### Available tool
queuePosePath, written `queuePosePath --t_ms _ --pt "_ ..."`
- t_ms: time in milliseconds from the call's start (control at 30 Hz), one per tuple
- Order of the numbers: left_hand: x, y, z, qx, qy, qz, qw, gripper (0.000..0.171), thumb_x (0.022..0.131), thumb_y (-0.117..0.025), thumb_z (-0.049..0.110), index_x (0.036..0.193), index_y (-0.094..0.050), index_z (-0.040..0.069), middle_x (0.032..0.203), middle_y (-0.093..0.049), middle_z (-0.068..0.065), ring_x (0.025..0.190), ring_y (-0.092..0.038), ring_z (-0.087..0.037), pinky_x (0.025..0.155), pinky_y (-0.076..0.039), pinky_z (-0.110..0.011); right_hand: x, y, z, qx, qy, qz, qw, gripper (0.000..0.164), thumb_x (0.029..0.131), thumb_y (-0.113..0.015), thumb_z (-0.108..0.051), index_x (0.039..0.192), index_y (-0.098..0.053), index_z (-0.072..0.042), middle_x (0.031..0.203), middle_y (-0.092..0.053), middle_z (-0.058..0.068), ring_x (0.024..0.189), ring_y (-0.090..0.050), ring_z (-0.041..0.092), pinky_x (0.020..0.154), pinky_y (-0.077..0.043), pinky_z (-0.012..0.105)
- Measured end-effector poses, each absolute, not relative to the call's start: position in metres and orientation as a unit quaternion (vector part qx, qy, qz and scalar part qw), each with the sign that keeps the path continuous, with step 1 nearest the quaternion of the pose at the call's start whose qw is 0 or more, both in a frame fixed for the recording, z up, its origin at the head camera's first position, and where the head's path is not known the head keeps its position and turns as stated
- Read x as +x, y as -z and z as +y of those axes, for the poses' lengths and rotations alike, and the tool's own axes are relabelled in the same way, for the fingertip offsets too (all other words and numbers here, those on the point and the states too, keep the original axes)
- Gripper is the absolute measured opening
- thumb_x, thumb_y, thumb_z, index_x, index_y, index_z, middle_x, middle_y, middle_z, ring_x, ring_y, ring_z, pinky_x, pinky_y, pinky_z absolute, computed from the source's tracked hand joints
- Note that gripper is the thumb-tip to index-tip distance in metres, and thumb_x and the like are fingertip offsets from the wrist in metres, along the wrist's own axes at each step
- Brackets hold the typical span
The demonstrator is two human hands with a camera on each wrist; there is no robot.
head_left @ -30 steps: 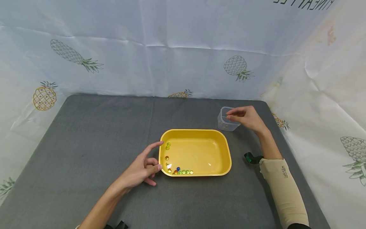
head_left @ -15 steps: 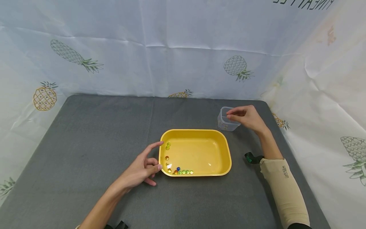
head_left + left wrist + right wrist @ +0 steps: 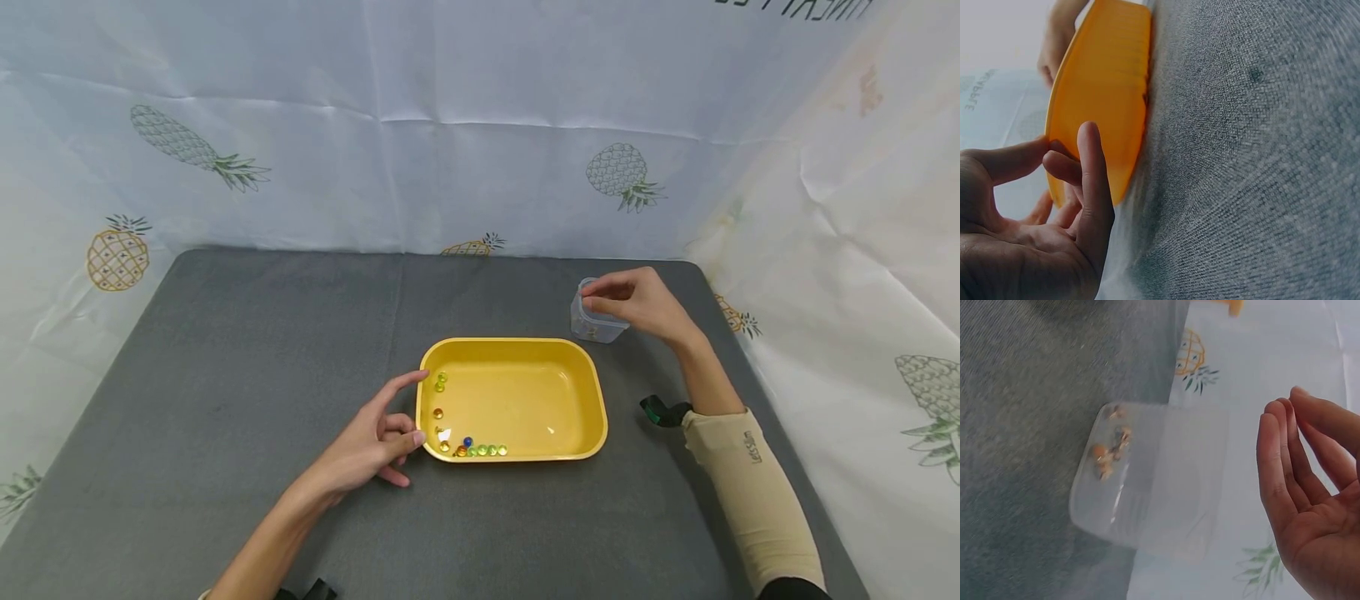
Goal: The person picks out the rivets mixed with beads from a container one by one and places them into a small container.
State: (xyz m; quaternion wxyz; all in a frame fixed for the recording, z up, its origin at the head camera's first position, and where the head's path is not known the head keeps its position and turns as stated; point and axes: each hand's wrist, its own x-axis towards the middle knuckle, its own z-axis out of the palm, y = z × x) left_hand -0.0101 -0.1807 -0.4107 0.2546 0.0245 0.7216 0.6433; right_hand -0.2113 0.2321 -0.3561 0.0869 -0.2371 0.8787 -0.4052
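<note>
At the left end of a yellow tray, my left hand touches the rim with its index fingertip and thumb tip spread apart. Green marbles, amber marbles and a blue marble lie along the tray's left and near sides. My right hand is over a clear plastic container behind the tray's right corner. In the right wrist view its fingertips come close to the thumb, and nothing shows between them. Several small orange and brownish pieces sit at the container's bottom.
A grey cloth covers the table. White curtains with pineapple prints hang behind it and along both sides. The container stands near the table's far right corner.
My right hand has shifted slightly left and away from me over the container. A yellowish spot low in the container shows more clearly than one second ago. The left hand and tray stay put.
</note>
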Motion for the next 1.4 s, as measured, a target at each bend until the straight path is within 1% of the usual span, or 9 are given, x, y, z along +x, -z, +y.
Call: queuePosePath --t_ms 67,333,400,567,733,867,967,1200,1400 --pt "-0.010 0.410 -0.181 0.025 -0.644 0.721 0.255 0.079 0.107 -0.068 0.012 0.170 -0.024 0.032 0.085 -0.056 -0.004 0.071 -0.054 -0.014 0.062 -0.069 -0.046 -0.210 0.354 0.228 -0.248 0.406 0.875 0.090 0.022 0.102 -0.076 -0.010 0.121 -0.080 -0.001 0.115 -0.079 0.021 0.095 -0.078 0.020 0.084 -0.063 0.015" --pt "-0.010 0.410 -0.180 0.022 -0.644 0.720 0.256 0.079 0.107 -0.067 0.011 0.170 -0.024 0.031 0.085 -0.055 -0.004 0.071 -0.053 -0.014 0.062 -0.069 -0.046 -0.207 0.340 0.203 -0.290 0.421 0.851 0.120 0.019 0.101 -0.077 -0.009 0.119 -0.081 -0.004 0.113 -0.080 0.020 0.091 -0.077 0.006 0.085 -0.066 0.022" --pt "-0.010 0.410 -0.180 0.021 -0.644 0.720 0.257 0.079 0.107 -0.067 0.011 0.170 -0.024 0.031 0.085 -0.055 -0.004 0.071 -0.053 -0.014 0.062 -0.069 -0.046 -0.206 0.336 0.197 -0.301 0.422 0.846 0.128 0.019 0.101 -0.077 -0.010 0.119 -0.081 -0.004 0.114 -0.081 0.019 0.092 -0.077 0.006 0.086 -0.066 0.022" --pt "-0.011 0.410 -0.180 0.021 -0.644 0.720 0.257 0.079 0.107 -0.067 0.011 0.170 -0.024 0.031 0.085 -0.056 -0.004 0.071 -0.053 -0.014 0.062 -0.069 -0.045 -0.206 0.330 0.180 -0.323 0.409 0.841 0.143 0.018 0.101 -0.078 -0.012 0.118 -0.082 -0.007 0.114 -0.082 0.014 0.094 -0.078 0.010 0.087 -0.065 0.022" --pt "-0.011 0.410 -0.180 0.021 -0.643 0.721 0.258 0.080 0.107 -0.068 0.011 0.170 -0.024 0.031 0.086 -0.056 -0.004 0.071 -0.053 -0.014 0.062 -0.069 -0.045 -0.204 0.324 0.163 -0.354 0.409 0.824 0.165 0.018 0.099 -0.080 -0.008 0.116 -0.083 -0.006 0.111 -0.082 0.014 0.092 -0.079 0.016 0.086 -0.066 0.023" --pt "-0.011 0.410 -0.180 0.019 -0.642 0.721 0.259 0.080 0.107 -0.068 0.010 0.170 -0.024 0.031 0.086 -0.056 -0.004 0.071 -0.053 -0.014 0.062 -0.069 -0.044 -0.202 0.321 0.149 -0.381 0.416 0.804 0.187 0.017 0.098 -0.079 -0.003 0.114 -0.082 -0.003 0.110 -0.082 0.015 0.090 -0.078 0.013 0.086 -0.067 0.026" --pt "-0.011 0.410 -0.180 0.018 -0.642 0.721 0.260 0.080 0.107 -0.068 0.010 0.170 -0.024 0.032 0.085 -0.056 -0.004 0.071 -0.053 -0.014 0.062 -0.069 -0.045 -0.199 0.319 0.138 -0.391 0.415 0.795 0.205 0.017 0.098 -0.079 -0.004 0.114 -0.083 -0.004 0.109 -0.082 0.013 0.091 -0.078 0.014 0.087 -0.067 0.026" --pt "-0.011 0.410 -0.180 0.017 -0.644 0.719 0.260 0.079 0.107 -0.067 0.011 0.170 -0.023 0.030 0.084 -0.056 -0.004 0.070 -0.054 -0.014 0.062 -0.069 -0.046 -0.193 0.317 0.108 -0.413 0.393 0.790 0.227 0.016 0.097 -0.082 -0.009 0.112 -0.084 -0.007 0.105 -0.083 0.007 0.094 -0.078 0.029 0.088 -0.067 0.027" --pt "-0.011 0.411 -0.180 0.020 -0.645 0.718 0.261 0.079 0.108 -0.067 0.013 0.170 -0.023 0.030 0.085 -0.056 -0.004 0.071 -0.054 -0.013 0.063 -0.069 -0.046 -0.190 0.317 0.092 -0.433 0.383 0.776 0.251 0.018 0.098 -0.081 -0.008 0.114 -0.082 -0.001 0.106 -0.083 0.007 0.095 -0.078 0.028 0.089 -0.067 0.028"
